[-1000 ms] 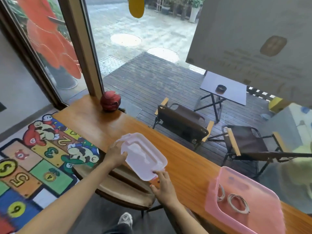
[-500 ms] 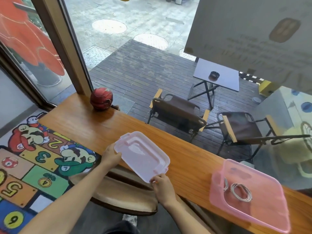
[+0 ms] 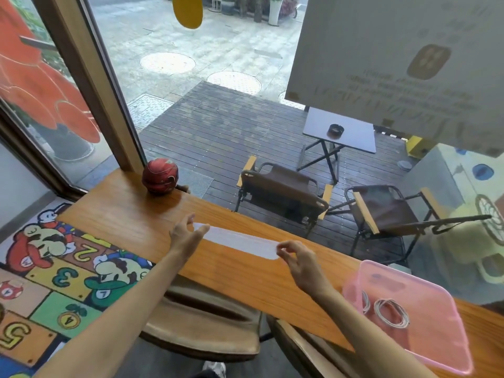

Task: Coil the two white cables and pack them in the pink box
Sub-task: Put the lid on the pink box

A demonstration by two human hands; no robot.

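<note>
The pink box [image 3: 436,347] sits open at the right end of the wooden counter [image 3: 245,276]. Two coiled white cables lie inside it: one coil [image 3: 391,312] lies flat, the other [image 3: 365,300] leans by the left wall. The pale translucent lid [image 3: 240,242] is held edge-on above the counter between both hands. My left hand [image 3: 185,237] grips its left end and my right hand [image 3: 298,260] pinches its right end with fingertips.
A red round ornament [image 3: 160,175] stands at the counter's far left by the window frame. A padded stool [image 3: 201,326] is under the counter's near edge. A colourful numbered floor mat [image 3: 54,274] lies left. Folding chairs and a small table stand outside the glass.
The lid has tipped from nearly face-up to edge-on and shifted right over the counter. Both hands moved up and right with it. The view has panned slightly.
</note>
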